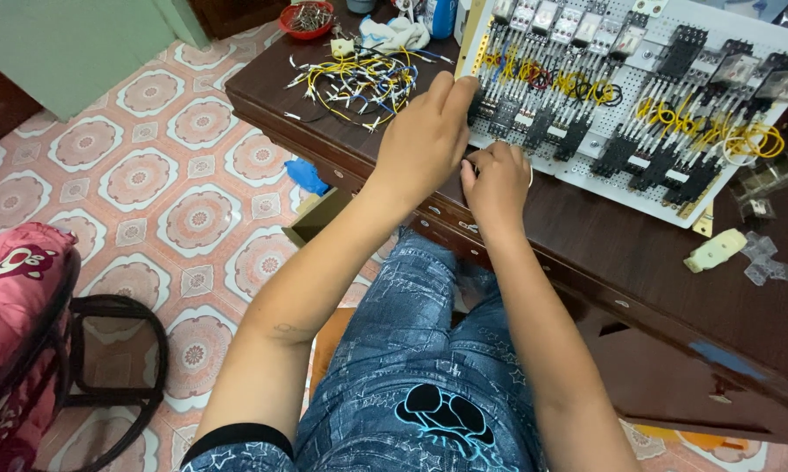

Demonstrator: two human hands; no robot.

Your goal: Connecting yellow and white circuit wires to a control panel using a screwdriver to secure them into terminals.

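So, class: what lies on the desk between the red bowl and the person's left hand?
In the head view, a loose bundle of yellow wires lies between the red bowl and left hand.

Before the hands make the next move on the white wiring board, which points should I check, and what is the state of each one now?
1. Left hand reaches the white board at its near-left edge: ok.
2. Right hand rests on the board's lower edge: ok.
3. What the fingertips pinch, wire or terminal: cannot tell, the hands hide it.
4. Board lies flat on the dark wooden desk: ok.
5. Spare wires lie in a loose heap left of the board, within reach: ok.
6. Spare wires sorted: not ok, they are tangled.
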